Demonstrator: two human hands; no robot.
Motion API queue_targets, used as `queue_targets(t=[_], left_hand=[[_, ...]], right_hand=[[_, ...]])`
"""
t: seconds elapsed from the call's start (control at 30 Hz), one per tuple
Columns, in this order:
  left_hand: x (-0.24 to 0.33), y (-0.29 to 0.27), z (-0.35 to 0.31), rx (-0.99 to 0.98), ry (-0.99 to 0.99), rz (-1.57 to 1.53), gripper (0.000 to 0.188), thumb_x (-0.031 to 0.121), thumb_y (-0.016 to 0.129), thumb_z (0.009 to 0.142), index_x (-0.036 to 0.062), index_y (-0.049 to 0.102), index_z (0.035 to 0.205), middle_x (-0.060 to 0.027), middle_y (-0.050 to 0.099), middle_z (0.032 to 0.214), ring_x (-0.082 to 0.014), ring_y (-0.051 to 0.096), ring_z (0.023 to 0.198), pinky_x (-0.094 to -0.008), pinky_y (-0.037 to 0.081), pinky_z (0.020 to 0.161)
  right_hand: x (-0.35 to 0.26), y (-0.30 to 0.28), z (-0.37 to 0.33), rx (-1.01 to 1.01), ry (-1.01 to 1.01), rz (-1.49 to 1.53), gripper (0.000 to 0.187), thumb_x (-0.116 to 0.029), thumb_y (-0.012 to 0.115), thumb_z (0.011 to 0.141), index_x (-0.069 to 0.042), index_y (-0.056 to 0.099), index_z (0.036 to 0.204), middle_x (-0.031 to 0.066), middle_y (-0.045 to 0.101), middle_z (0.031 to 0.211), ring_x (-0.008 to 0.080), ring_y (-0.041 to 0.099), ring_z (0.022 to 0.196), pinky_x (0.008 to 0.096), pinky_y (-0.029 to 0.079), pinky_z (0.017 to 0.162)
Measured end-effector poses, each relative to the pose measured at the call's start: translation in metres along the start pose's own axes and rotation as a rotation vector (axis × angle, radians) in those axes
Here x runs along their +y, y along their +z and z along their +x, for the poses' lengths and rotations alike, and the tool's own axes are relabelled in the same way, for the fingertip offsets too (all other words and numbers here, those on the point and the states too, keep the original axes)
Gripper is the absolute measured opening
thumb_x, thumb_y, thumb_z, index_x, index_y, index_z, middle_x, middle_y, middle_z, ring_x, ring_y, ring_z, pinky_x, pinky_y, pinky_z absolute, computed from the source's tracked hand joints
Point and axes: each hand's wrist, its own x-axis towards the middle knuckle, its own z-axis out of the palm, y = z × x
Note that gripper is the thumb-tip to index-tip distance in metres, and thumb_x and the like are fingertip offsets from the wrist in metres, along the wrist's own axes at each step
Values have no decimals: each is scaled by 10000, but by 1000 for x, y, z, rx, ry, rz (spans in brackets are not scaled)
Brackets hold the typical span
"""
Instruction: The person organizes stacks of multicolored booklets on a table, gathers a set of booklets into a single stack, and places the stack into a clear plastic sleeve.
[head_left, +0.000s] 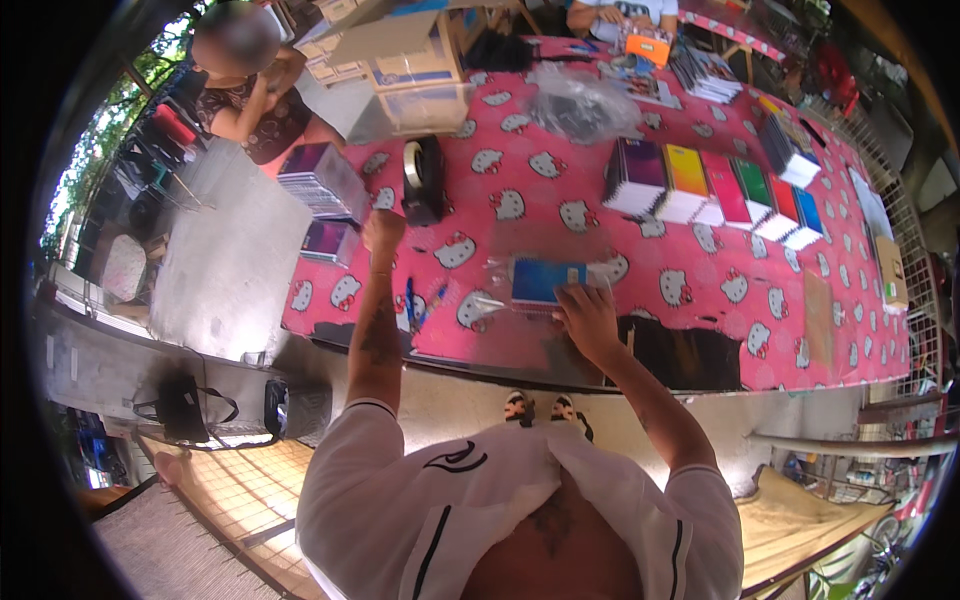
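Note:
A blue spiral notebook (540, 281) lies near the table's front edge with clear plastic around it. My right hand (588, 312) is at its lower right corner, fingers bent over and holding that corner. My left hand (383, 232) is closed and reaches forward, just left of the black tape dispenser (423, 190) with its roll of tape. Whatever the left fingers hold, if anything, is too small to make out. Close beyond that hand stand a tall stack of purple notebooks (322, 180) and a lower purple stack (328, 242).
Several coloured notebook stacks (685, 180) stand in a row at the right. Blue pens (418, 303) lie left of the notebook. Crumpled clear plastic (580, 103) and cardboard boxes (415, 55) are at the back. One person (250, 100) stands left; another sits at the far side.

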Motion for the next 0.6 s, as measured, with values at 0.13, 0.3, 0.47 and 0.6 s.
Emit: queue_targets(t=[0.13,0.3,0.47,0.6], left_hand=[[-11,8,-51,-309,431,-618,232,239,708,793,15,746,838,-141,738,797,-189,715,706,-349,550,618],[133,4,-218,-601,489,-416,329,344,724,827,19,735,780,-115,699,718,-220,679,676,-373,526,604],[137,14,-251,-403,549,27,448,483,732,803,36,713,780,-242,684,811,-437,681,807,-522,538,708],[122,15,-252,-346,547,124,469,502,734,796,36,696,833,-204,696,809,-417,689,810,-530,528,693]], right_hand=[[-2,6,3,-16,-29,40,468,-248,795,696,-117,650,1121,14,596,1047,214,606,986,395,432,883],[11,0,-4,33,-37,37,446,-255,793,678,-106,652,1074,10,601,1010,195,612,998,386,421,884],[14,3,-6,24,-38,78,476,-305,807,673,-102,648,1073,23,585,975,205,608,985,396,409,861],[16,-9,5,23,-82,55,511,-408,772,739,-104,660,1135,66,564,945,240,592,972,428,397,845]])
